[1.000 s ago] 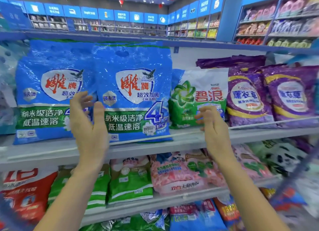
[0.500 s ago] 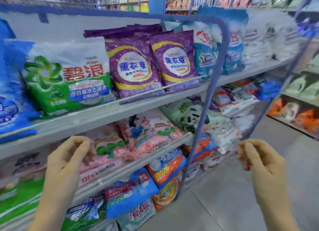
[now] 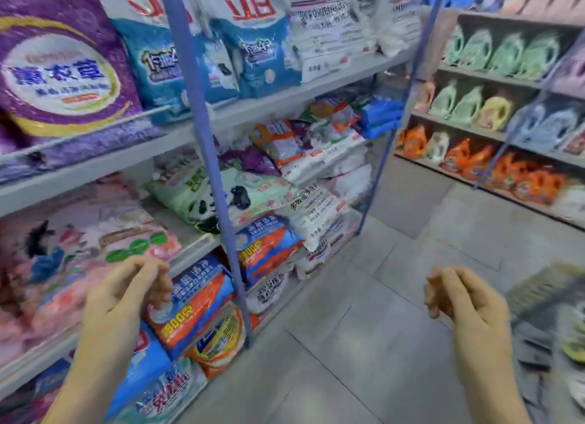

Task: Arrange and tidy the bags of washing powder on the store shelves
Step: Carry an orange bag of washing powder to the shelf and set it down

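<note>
Washing powder bags fill the grey shelves (image 3: 259,105) on my left. A purple bag (image 3: 60,72) stands at the upper left, with blue-and-white bags (image 3: 256,43) beside it. Pink bags (image 3: 82,252) lie one shelf lower, a pale green panda bag (image 3: 205,195) to their right. Orange-and-blue bags (image 3: 196,309) are stacked low by the floor. My left hand (image 3: 126,297) hovers in front of the pink and orange bags, fingers loosely curled, holding nothing. Over the floor, my right hand (image 3: 462,300) is likewise curled and holds nothing.
A blue upright post (image 3: 205,157) divides the shelf bays, and a second one (image 3: 402,113) stands farther along. Across the grey tiled aisle (image 3: 364,344), shelves at the right hold green and orange detergent jugs (image 3: 468,157). Dark blurred items (image 3: 550,316) lie at the far right.
The view has swung right and down along the aisle, away from the large blue bags. Both hands have dropped from the upper shelf and curled, holding nothing.
</note>
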`<move>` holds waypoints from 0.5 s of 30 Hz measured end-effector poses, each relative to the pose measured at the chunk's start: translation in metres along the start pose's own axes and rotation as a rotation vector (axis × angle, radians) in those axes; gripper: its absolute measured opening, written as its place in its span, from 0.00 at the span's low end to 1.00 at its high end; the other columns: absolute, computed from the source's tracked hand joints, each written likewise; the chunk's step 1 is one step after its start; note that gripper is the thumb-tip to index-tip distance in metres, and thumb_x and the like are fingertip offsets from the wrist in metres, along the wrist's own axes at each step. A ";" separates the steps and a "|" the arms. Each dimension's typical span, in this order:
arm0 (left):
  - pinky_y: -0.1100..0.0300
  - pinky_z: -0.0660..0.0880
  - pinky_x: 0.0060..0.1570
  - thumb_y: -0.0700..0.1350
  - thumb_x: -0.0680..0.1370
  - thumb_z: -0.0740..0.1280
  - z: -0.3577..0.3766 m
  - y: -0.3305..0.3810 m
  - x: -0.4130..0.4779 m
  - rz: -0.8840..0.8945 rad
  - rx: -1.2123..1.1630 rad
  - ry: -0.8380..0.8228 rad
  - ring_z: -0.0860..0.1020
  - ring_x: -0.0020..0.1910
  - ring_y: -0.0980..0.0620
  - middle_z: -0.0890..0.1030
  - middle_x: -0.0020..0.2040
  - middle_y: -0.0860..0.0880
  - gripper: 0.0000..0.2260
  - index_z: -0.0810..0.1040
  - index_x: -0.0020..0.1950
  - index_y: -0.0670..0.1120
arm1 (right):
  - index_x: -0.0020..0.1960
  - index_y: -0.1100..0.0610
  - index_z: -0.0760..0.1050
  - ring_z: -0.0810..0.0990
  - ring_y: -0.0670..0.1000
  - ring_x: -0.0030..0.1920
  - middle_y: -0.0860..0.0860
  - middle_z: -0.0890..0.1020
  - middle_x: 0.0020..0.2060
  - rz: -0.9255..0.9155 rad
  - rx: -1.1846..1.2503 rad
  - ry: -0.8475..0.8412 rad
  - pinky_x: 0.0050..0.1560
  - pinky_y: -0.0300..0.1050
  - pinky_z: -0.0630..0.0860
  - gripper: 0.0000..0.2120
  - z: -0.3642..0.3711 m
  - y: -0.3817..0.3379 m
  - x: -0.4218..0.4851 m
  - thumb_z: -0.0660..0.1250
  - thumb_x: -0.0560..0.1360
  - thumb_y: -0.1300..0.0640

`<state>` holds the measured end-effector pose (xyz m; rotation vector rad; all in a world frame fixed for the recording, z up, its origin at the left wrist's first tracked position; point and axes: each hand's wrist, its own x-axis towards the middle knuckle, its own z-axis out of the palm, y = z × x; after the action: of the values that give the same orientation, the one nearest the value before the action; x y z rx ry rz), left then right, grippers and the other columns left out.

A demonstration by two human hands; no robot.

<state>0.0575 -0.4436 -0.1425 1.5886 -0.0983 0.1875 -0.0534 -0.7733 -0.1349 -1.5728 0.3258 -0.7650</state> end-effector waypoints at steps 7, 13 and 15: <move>0.71 0.73 0.31 0.41 0.80 0.60 0.082 -0.029 0.060 -0.021 0.077 -0.021 0.75 0.30 0.58 0.78 0.30 0.52 0.16 0.81 0.36 0.52 | 0.35 0.51 0.78 0.70 0.46 0.26 0.49 0.75 0.25 0.079 -0.027 0.064 0.28 0.34 0.70 0.16 -0.027 0.049 0.080 0.62 0.66 0.40; 0.70 0.73 0.31 0.63 0.66 0.66 0.149 -0.040 0.133 -0.034 -0.012 -0.024 0.75 0.30 0.58 0.79 0.31 0.53 0.17 0.81 0.38 0.50 | 0.36 0.52 0.78 0.70 0.47 0.27 0.49 0.76 0.26 0.056 -0.066 0.066 0.30 0.34 0.71 0.24 -0.029 0.078 0.178 0.65 0.63 0.31; 0.71 0.73 0.31 0.56 0.73 0.64 0.167 -0.044 0.157 -0.042 -0.002 -0.023 0.75 0.29 0.60 0.79 0.30 0.54 0.11 0.82 0.36 0.54 | 0.36 0.51 0.78 0.71 0.47 0.27 0.48 0.76 0.26 0.071 -0.076 0.056 0.30 0.34 0.71 0.22 -0.025 0.087 0.209 0.64 0.64 0.32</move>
<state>0.2290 -0.6003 -0.1599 1.5902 -0.0822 0.1365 0.1038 -0.9361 -0.1607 -1.6050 0.4537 -0.7498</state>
